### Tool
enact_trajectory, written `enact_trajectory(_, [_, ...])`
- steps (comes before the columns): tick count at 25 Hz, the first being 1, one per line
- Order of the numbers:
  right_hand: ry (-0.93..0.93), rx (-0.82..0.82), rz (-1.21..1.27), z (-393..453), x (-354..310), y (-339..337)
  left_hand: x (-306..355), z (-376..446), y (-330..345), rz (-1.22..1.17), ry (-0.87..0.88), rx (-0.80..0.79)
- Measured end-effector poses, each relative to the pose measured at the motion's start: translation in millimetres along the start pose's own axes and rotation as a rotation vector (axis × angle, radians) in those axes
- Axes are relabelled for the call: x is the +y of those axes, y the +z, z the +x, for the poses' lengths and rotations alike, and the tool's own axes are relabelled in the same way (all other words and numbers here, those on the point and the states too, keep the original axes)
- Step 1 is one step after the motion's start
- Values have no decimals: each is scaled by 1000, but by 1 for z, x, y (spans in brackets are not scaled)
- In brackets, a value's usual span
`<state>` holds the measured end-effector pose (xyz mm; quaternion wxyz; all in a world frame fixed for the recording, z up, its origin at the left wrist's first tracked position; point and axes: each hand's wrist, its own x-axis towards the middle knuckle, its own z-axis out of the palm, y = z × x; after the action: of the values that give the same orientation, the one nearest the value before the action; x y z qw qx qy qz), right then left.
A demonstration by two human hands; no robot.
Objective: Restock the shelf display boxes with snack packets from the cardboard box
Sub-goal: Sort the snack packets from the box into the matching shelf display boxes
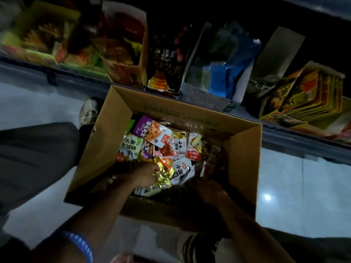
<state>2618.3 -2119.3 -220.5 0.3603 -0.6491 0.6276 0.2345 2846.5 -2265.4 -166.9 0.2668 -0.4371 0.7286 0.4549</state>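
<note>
Both hands work inside the cardboard box (245, 154), which sits on the floor against the shelf (296, 137). The left hand (144, 174) pinches a gold packet (164, 175) that lies just right of its fingertips, long axis running toward the near wall. The right hand (206, 186) is in shadow over the right-side packets; its finger state cannot be determined. Lift straight up: the box walls are high, and the display boxes (165, 71) stand just beyond the far wall.
</note>
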Motion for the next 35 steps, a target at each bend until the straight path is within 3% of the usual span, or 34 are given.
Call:
enact_trajectory(1, [79, -95, 182, -2, -2, -2, -2, 2, 4, 2, -5, 2])
enact_trajectory(4, [-14, -18, -5, -11, -5, -1, -10, 6, 12, 13, 9, 5])
enact_trajectory(5, [-109, 67, 77, -5, -5, 2, -10, 6, 12, 0, 16, 7])
enact_trajectory(6, [-86, 123, 62, -5, -7, -2, -10, 5, 12, -11, 18, 11])
enact_trajectory(9, [58, 56, -84, 4, -16, 4, -7, 3, 11, -62, 10, 14])
enact_trajectory(12, [196, 25, 242, 1, -21, -10, -5, -3, 14, -57, 16, -10])
enact_trajectory(13, [120, 8, 133, -2, -28, -8, -3, -6, 14, -53, 30, -9])
enact_trajectory(15, [92, 129, 297, -5, -37, -35, 1, -12, 9, -80, 44, 31])
enact_trajectory(16, [83, 112, 421, -4, -37, -42, 3, -14, 5, -111, 47, 68])
enact_trajectory(19, [70, 56, 439, -14, -25, -69, 14, -22, -8, -225, 45, 141])
enact_trajectory(20, [166, 110, 582, -15, -19, -69, 19, -27, -11, -239, 53, 167])
enact_trajectory(23, [216, 149, 944, -50, -20, -103, 36, -43, -21, -305, 61, 197])
enact_trajectory(26, [131, 217, 1035, -69, -22, -140, 56, -66, -35, -609, 99, 175])
enact_trajectory(29, [112, 369, 1312, -102, -21, -183, 81, -96, -72, -1026, 147, 165])
enact_trajectory(31, [91, 451, 1497, -125, -18, -212, 103, -120, -101, -988, 255, 131])
enact_trajectory(35, [97, 564, 1636, -172, -30, -264, 156, -154, -140, -790, 348, 105])
